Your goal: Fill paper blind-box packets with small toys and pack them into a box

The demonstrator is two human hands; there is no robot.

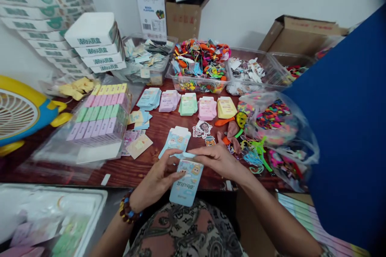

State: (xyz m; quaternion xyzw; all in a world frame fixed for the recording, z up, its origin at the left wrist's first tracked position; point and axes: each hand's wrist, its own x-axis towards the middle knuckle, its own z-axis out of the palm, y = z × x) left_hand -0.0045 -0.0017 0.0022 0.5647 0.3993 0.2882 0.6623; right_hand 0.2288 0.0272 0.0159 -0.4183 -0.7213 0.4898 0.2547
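- Head view: a pale-blue, cartoon-printed carton (187, 186) is held by the half-curled left hand (159, 176)
- Its top flap (189, 155) is touched by the straight-fingered right hand (218, 160); grip cannot be told

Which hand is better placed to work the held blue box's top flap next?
Probably the right hand: it is at the flap, while the left hand holds the box, thumb on its front.

Pinching a blue box (186, 188) in the left fingers (175, 177), touching its top flap (189, 155) with the right fingers (208, 151), at the near edge of a counter (120, 172); facing five carton stacks (188, 105), loose stickers (202, 129) and a brimming tub (197, 84).
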